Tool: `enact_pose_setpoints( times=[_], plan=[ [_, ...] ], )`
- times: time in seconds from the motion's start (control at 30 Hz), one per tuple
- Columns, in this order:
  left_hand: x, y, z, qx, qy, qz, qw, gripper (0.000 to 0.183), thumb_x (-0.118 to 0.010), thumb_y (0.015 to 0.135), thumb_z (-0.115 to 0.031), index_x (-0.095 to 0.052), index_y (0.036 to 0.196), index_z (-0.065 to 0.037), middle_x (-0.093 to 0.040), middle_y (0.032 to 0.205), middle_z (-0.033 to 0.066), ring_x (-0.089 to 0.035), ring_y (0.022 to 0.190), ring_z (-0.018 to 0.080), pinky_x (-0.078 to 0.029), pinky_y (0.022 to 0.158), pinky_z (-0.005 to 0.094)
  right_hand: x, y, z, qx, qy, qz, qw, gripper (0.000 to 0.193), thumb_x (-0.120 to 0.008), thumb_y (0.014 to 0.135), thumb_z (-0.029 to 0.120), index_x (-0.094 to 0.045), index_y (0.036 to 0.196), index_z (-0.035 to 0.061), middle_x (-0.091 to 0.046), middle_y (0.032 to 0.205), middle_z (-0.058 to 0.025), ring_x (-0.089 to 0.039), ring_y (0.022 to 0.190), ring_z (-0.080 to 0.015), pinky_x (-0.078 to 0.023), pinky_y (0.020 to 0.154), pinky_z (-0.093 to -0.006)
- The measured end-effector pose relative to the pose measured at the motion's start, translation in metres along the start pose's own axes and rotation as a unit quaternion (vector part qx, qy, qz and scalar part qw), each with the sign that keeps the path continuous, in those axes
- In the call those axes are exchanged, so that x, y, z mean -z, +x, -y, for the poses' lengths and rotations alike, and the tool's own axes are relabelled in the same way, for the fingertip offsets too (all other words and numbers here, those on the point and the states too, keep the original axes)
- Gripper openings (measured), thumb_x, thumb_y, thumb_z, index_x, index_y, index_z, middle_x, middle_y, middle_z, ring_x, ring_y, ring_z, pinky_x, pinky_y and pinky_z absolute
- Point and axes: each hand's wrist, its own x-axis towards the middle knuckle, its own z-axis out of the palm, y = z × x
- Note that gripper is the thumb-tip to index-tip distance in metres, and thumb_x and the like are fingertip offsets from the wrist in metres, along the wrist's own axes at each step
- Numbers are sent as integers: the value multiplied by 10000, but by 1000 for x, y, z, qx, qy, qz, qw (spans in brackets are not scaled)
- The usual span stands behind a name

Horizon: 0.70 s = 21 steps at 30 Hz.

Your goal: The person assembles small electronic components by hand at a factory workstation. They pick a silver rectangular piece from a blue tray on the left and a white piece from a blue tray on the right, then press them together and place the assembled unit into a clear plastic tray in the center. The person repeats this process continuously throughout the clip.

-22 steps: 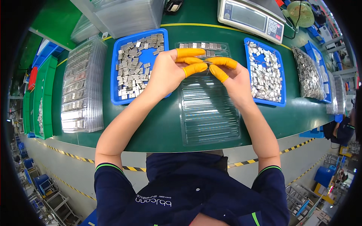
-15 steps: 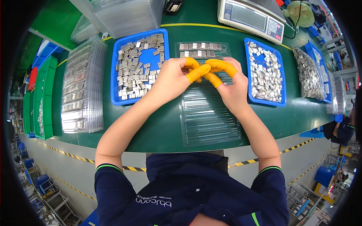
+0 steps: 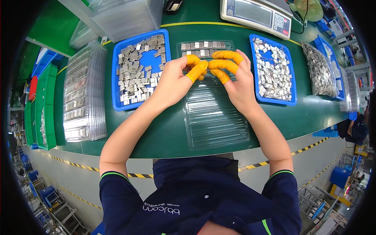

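My left hand (image 3: 173,80) and my right hand (image 3: 238,80) meet over a clear plastic tray (image 3: 217,135), with yellow rubber covers on thumbs and fingertips. The left fingers are pinched together; anything between them is too small or hidden to name. Close beside them, the right thumb and fingers are also drawn together, and what they hold cannot be made out. Small metal connector shells (image 3: 206,45) lie in rows in the tray's far slots; its nearer slots are bare. To the left, a blue tray (image 3: 114,74) holds many loose metal shells.
A second blue tray (image 3: 293,80) at right holds small white-and-silver parts. Stacked clear trays (image 3: 84,98) stand at far left beside a green bin (image 3: 49,102). A scale (image 3: 254,15) sits at the back. A bag of metal parts (image 3: 319,70) lies at far right.
My fingertips, overlapping before, have drawn slightly apart, the left ones shifting left. The whole view has shifted a little. The rows of shells in the tray look the same.
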Motion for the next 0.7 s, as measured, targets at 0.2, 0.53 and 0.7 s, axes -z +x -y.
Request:
enact_pose_setpoints(
  times=[0.2,0.53,0.7],
  plan=[
    [-9,-7,-5,-59,135,-44,988,228,-587,854,-168,-579,974,26,-616,871,101,-583,818,191,-465,751,307,-1,0,1,-17,1,-36,999,187,-653,748,96,-630,933,93,-575,1069,-50,-471,1058,-254,-291,966,-404],
    [-54,-38,6,-215,502,154,824,644,-479,845,-473,-324,1361,-120,-292,1395,163,-145,1350,310,-101,1096,466,23,6,-57,-60,-202,-42,977,154,-676,705,111,-666,858,93,-590,1040,-63,-484,1023,-258,-295,952,-415],
    [-55,-48,8,-195,505,186,820,612,-459,860,-476,-336,1359,-144,-299,1395,152,-149,1351,297,-90,1097,471,17,4,-50,-39,-208,16,977,152,-677,692,98,-674,844,83,-593,1045,-67,-483,1033,-260,-291,981,-413]
  ],
)
